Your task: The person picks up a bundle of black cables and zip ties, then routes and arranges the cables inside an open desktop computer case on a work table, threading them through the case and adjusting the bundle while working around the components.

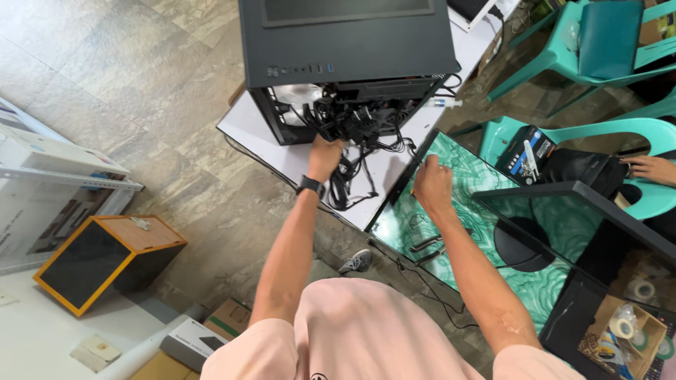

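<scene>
Open PC case (338,63) on desk (282,151), side exposed.
Left hand (326,153), fingers closed on cables (352,123) spilling from the case; right hand (431,184) rests half-curled on green panel (479,204), steadying.

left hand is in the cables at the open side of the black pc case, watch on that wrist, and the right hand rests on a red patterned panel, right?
Not quite: the panel under the right hand is green with a marbled pattern, not red, as the head view shows. The rest holds: the left hand is in the cables at the open side of the black PC case, with a watch on that wrist.
</scene>
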Action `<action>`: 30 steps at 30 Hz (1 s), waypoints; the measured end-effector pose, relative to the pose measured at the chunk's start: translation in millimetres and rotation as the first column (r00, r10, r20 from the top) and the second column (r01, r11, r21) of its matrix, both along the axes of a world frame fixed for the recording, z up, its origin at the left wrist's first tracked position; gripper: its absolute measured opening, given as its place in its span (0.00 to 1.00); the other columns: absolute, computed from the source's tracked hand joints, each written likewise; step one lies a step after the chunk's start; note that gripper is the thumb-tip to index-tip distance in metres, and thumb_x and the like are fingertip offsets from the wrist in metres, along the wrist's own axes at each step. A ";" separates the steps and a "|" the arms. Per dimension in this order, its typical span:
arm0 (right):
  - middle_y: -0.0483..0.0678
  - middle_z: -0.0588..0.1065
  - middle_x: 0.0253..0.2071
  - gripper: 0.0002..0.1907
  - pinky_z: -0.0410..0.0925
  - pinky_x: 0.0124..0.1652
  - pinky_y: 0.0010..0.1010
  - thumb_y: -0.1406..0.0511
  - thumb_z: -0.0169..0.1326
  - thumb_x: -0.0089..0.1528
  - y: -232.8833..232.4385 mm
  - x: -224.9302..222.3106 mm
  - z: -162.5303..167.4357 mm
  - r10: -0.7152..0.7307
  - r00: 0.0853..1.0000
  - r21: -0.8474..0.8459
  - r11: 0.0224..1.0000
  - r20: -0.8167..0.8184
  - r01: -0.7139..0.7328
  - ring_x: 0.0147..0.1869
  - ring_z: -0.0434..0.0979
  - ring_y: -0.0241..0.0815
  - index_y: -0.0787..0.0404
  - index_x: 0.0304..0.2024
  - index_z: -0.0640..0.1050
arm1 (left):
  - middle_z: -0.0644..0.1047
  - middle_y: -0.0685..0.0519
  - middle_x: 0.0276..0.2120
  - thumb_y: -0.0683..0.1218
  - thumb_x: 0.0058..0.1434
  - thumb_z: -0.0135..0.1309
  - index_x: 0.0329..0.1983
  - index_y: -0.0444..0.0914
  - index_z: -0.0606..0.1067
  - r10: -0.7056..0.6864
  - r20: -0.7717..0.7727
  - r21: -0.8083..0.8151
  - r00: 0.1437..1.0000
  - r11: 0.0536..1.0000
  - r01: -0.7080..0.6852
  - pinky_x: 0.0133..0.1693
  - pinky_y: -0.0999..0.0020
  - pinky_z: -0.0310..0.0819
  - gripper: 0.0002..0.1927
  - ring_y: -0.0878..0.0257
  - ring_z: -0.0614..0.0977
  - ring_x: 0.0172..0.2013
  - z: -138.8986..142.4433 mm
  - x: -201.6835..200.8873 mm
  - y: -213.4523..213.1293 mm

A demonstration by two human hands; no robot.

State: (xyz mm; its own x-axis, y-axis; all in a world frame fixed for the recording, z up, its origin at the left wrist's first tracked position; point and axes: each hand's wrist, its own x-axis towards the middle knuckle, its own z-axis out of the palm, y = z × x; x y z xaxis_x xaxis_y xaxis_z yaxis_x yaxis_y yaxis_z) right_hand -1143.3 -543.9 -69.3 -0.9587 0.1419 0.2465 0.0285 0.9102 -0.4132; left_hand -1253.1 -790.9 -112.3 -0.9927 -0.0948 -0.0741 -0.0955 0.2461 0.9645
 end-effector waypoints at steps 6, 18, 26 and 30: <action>0.52 0.76 0.30 0.05 0.68 0.34 0.33 0.70 0.51 0.68 -42.6 -9.4 35.1 0.192 0.976 -0.524 0.844 0.101 -0.112 0.31 0.74 0.42 0.67 0.44 0.75 | 0.80 0.36 0.45 0.48 0.60 0.66 0.57 0.25 0.62 0.128 -0.028 0.055 0.991 0.991 -0.126 0.48 0.61 0.75 0.34 0.52 0.83 0.45 -3.3 16.1 15.4; 0.45 0.79 0.35 0.09 0.69 0.32 0.25 0.70 0.54 0.66 -118.6 -51.8 33.6 0.319 0.922 -0.815 0.580 0.221 -0.005 0.30 0.73 0.32 0.65 0.47 0.82 | 0.81 0.49 0.32 0.40 0.63 0.55 0.74 0.36 0.59 0.031 -0.129 0.140 0.991 0.990 -0.013 0.37 0.68 0.76 0.35 0.63 0.81 0.31 24.4 54.3 -2.1; 0.56 0.81 0.34 0.09 0.74 0.39 0.38 0.70 0.57 0.59 -105.2 -67.6 28.0 0.281 0.958 -0.283 0.925 0.065 -0.252 0.36 0.82 0.53 0.62 0.41 0.84 | 0.82 0.51 0.32 0.44 0.63 0.61 0.51 0.33 0.78 0.075 -0.032 0.281 0.997 0.957 -0.063 0.37 0.69 0.75 0.15 0.67 0.78 0.32 12.4 59.2 -8.5; 0.57 0.80 0.33 0.08 0.73 0.41 0.43 0.69 0.57 0.59 -98.9 -61.1 26.9 0.248 0.923 -0.328 0.933 0.295 -0.146 0.37 0.82 0.57 0.64 0.40 0.82 | 0.79 0.47 0.44 0.45 0.63 0.62 0.62 0.31 0.61 0.136 -0.131 0.311 0.982 0.946 -0.090 0.43 0.69 0.75 0.31 0.66 0.79 0.40 0.7 58.3 -2.7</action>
